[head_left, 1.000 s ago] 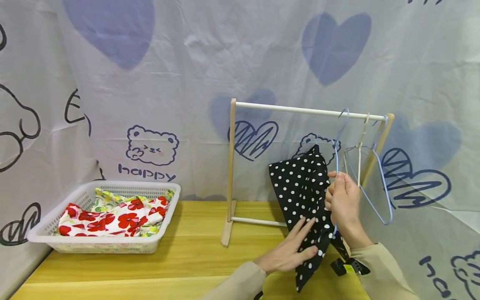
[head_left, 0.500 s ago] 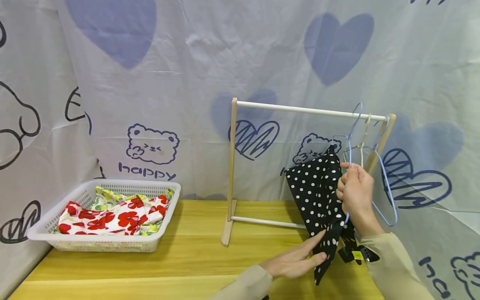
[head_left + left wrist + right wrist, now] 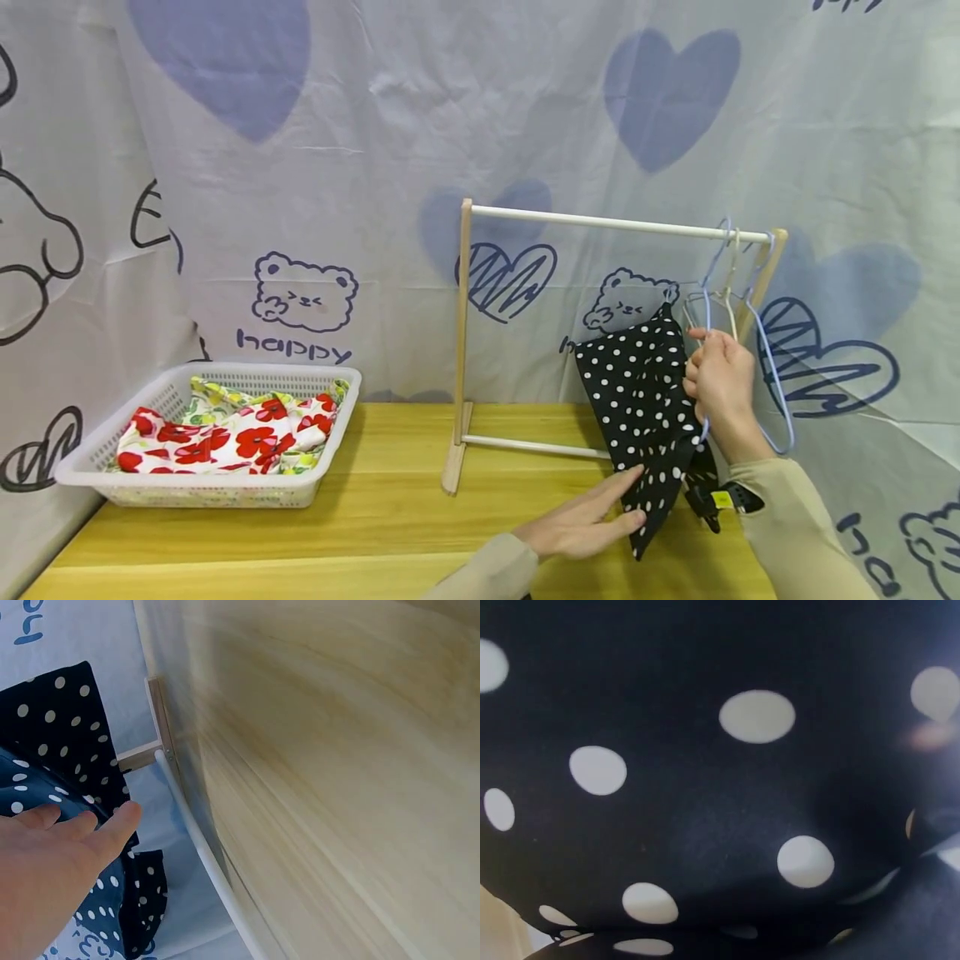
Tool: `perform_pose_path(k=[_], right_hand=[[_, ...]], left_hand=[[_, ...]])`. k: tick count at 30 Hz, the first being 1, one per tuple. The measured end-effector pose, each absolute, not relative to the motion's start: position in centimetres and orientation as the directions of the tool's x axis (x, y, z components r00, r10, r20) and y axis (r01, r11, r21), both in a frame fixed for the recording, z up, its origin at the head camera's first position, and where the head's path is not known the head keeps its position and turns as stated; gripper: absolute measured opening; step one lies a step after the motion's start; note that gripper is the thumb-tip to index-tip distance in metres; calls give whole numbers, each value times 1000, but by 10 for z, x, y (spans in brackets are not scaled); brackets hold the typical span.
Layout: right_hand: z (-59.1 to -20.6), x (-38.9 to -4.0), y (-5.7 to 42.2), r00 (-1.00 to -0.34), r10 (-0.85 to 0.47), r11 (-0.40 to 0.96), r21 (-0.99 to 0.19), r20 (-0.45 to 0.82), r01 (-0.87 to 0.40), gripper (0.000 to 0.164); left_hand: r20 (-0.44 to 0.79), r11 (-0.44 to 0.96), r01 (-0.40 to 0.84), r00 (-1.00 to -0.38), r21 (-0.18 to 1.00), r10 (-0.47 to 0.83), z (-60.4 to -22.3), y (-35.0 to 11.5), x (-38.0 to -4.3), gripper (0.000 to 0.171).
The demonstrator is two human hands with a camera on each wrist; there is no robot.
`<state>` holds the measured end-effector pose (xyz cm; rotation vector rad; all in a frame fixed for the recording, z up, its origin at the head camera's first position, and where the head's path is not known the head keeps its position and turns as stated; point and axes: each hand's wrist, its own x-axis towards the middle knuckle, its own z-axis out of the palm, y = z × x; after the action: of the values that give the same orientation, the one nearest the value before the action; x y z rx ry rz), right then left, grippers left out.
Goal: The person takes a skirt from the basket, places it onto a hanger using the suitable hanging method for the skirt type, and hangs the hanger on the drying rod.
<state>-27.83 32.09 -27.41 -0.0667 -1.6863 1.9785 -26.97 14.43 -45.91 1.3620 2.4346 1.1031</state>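
Note:
A black garment with white polka dots [image 3: 637, 383] hangs on a blue wire hanger [image 3: 707, 292], whose hook is at the rail near the right end of the rack. My right hand [image 3: 722, 379] grips the side of this hanger, with the garment just left of the fingers. Lower down, my left hand [image 3: 585, 517] has its fingers straight and touches the garment's bottom edge. In the left wrist view, the fingers of the left hand [image 3: 60, 855] lie against the dotted garment [image 3: 71, 720]. Dotted garment fabric [image 3: 690, 795] fills the right wrist view and hides the right hand's grip.
Beside the held hanger, a cream hanger [image 3: 731, 312] and another blue hanger [image 3: 782, 408] hang from the rack's white rail [image 3: 592, 221]. At the left of the wooden table [image 3: 390, 517] stands a white basket [image 3: 202, 490] holding red-flowered cloth [image 3: 255, 437] and yellow-green printed cloth.
Both hands, the garment and its hanger have shifted right. The hook, raised above the rail half a second ago, is now lower, close to the cream hanger.

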Motion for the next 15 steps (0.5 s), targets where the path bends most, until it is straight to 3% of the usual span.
perform_pose_path(k=[9, 15], right_hand=[[-281, -282, 325, -858, 422, 37, -952, 292, -305, 25], [-284, -288, 328, -863, 430, -18, -953, 264, -301, 24]], left_hand=[[225, 342, 691, -590, 636, 775, -457, 137, -270, 63], [230, 358, 710, -588, 606, 776, -460, 135, -273, 62]])
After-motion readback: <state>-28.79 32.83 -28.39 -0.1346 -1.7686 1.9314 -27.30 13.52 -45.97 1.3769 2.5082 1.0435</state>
